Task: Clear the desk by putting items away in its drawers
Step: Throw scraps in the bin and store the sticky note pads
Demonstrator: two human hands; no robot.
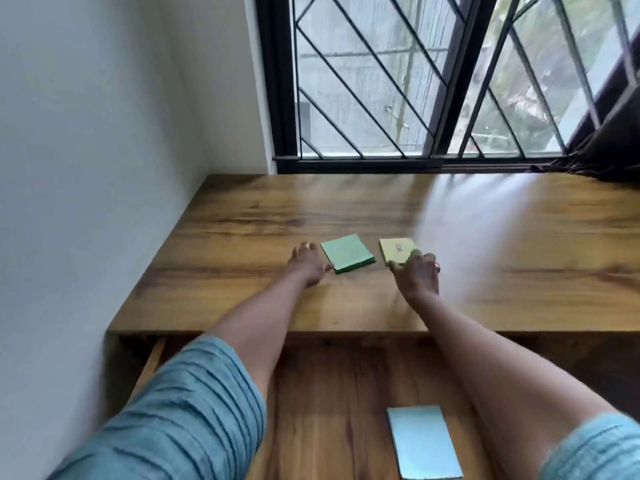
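In the head view, a brown wood-grain desk (pixel 242 220) stands under a barred window (pixel 381 81), and both bare arms reach forward across it. A square green sticky-note pad (pixel 347 253) lies flat near the middle of the desk, turned a little so that one corner points toward the person. A square pale yellow sticky-note pad (pixel 397 250) lies just beside it on the right, the two apart. The left hand (pixel 308 266) rests on the wood directly left of the green pad, fingers loosely spread along its left edge and thumb reaching to its near corner, holding nothing yet. The right hand (pixel 417 273) is on the yellow pad's near right corner, fingers curled over the top and thumb at the near edge, seemingly pinching it. So each pad lies just ahead and inward of its own hand. Below the desk's front edge an open wooden drawer (pixel 329 393) holds a pale blue rectangular notepad (pixel 424 441), straight back toward the person from both pads.
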